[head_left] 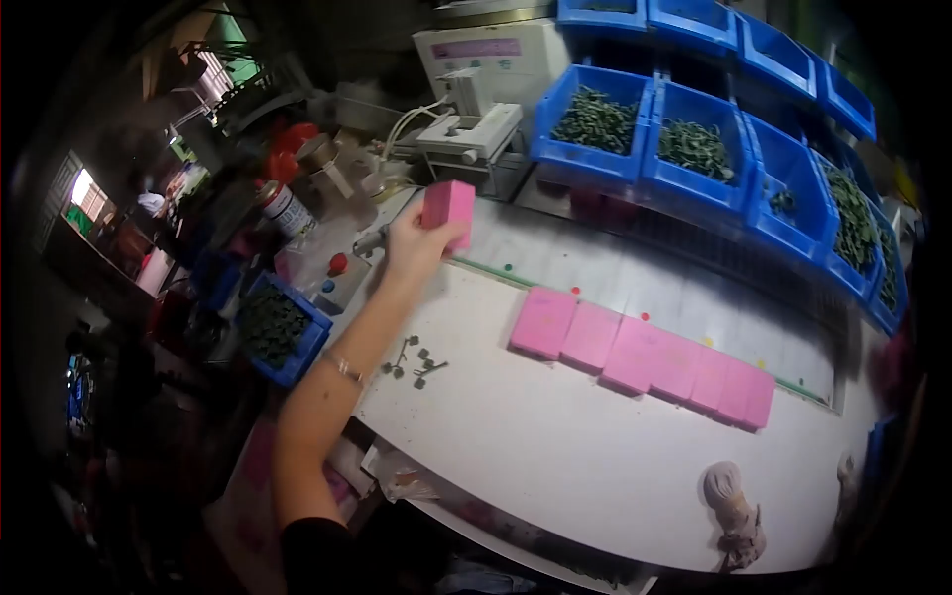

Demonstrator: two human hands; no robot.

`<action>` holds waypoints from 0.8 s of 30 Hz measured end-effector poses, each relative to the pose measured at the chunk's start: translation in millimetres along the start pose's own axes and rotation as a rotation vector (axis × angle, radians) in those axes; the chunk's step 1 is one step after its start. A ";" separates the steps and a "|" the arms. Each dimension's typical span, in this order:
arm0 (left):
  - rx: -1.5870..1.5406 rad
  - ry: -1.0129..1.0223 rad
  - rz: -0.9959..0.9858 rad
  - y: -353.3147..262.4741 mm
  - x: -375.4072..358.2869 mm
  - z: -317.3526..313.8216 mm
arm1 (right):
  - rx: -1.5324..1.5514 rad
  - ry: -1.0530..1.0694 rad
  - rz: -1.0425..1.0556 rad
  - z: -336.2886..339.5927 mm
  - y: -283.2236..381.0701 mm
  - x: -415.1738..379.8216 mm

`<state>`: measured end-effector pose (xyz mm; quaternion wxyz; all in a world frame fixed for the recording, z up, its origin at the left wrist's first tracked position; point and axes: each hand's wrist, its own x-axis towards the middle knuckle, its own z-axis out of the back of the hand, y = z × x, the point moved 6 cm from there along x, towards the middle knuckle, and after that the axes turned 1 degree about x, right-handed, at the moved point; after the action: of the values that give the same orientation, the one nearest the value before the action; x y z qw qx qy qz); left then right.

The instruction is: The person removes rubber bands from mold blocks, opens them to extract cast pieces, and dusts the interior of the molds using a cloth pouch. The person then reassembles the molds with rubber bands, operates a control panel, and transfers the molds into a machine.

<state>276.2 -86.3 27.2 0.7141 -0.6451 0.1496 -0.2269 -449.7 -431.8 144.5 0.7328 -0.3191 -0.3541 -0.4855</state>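
Note:
My left hand (426, 238) is stretched out to the far left side of the white table, closed around a pink block (454, 206). The thumb lies along the block's near side, and a bracelet circles the wrist. To the right, a row of several similar pink blocks (607, 342) lies side by side near the table's green-edged line. Small dark green branched pieces (421, 365) are scattered on the tabletop just right of my forearm. My right hand is out of view.
Blue bins (694, 149) holding small green parts rise in tiers at the back right. A white bench device (474, 134) stands behind my hand. Another blue bin (288, 332) sits left of the table (555, 446). A crumpled pale bundle (732, 511) lies at the front right.

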 end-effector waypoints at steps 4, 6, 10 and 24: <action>0.415 -0.076 -0.128 15.0 74.7 6.2 | 0.091 0.189 0.062 -16.7 44.0 -17.0; 0.650 -0.114 -0.118 14.7 87.2 2.2 | 0.340 0.170 0.016 -36.6 46.5 -39.0; 0.838 -0.131 -0.127 15.5 101.9 -2.3 | 0.209 0.368 0.087 -36.5 108.0 -88.5; 0.901 -0.139 -0.247 42.8 118.0 -16.0 | 0.273 0.650 0.147 -34.8 177.8 -139.1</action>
<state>374.3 -158.2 -7.8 0.8990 -0.2974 -0.0897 -0.3086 -314.3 -334.8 -11.8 0.8761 -0.0718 -0.1400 -0.4557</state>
